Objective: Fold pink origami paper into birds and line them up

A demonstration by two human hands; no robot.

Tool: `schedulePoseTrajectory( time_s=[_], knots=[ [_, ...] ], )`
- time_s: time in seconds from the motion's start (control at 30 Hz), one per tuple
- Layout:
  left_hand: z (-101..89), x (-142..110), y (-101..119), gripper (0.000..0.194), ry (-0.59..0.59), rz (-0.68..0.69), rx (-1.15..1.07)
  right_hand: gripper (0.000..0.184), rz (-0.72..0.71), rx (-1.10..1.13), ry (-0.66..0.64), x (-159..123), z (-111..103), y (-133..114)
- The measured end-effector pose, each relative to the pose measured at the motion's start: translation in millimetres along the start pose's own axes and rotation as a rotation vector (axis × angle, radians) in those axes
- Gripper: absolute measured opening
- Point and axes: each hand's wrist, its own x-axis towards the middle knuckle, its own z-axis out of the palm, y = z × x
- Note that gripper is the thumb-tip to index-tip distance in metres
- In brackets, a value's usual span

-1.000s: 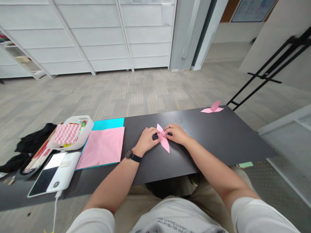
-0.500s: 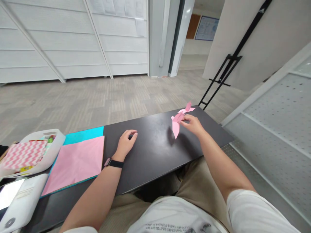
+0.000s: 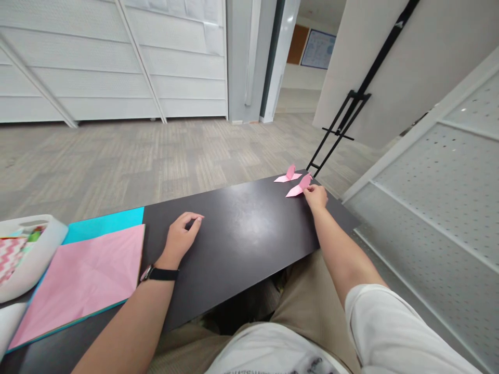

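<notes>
Near the far right end of the dark table, my right hand (image 3: 316,197) pinches a folded pink paper bird (image 3: 301,187), which looks like an origami crane. Its fingertips are on the bird's right side, and the bird sits at or just above the tabletop; I cannot tell which. A second pink paper bird (image 3: 289,175) stands just behind and to the left, with raised wings. My left hand (image 3: 182,236) rests on the table with curled fingers, thumb near the index fingertip, holding nothing. It lies right of a pink paper sheet (image 3: 89,275), with a dark watch on the wrist.
Under the pink sheet lies blue paper (image 3: 107,226). A white basket (image 3: 49,254) with patterned pink items stands at the left, a white object (image 3: 10,322) in front of it. The dark table (image 3: 234,249) ends near a black stand (image 3: 337,132) and a perforated panel (image 3: 436,208).
My right hand has set the held bird lower and farther right, now in front of the other bird. The view has turned slightly right. My left hand stays on the table.
</notes>
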Motion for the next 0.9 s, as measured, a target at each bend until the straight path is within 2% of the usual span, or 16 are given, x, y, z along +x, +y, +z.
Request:
schedulePoseTrajectory(
  time_s=[0.13, 0.3, 0.57, 0.9],
  knots=[
    [0.1, 0, 0, 0.028, -0.014, -0.025, 0.019, 0.03, 0.087, -0.005, 0.002, 9, 24, -17],
    [2.2, 1, -4, 0.029, -0.054, -0.045, 0.018, 0.032, 0.1, 0.014, 0.008, 12, 39, -23],
    [3.3, 0, -8, 0.027, -0.073, -0.046, 0.023, 0.031, 0.085, 0.035, 0.032, 8, 48, -17],
    [2.8, 0, -8, 0.028, -0.099, -0.056, 0.037, 0.03, 0.039, 0.015, 0.027, 17, 53, -17]
  ],
)
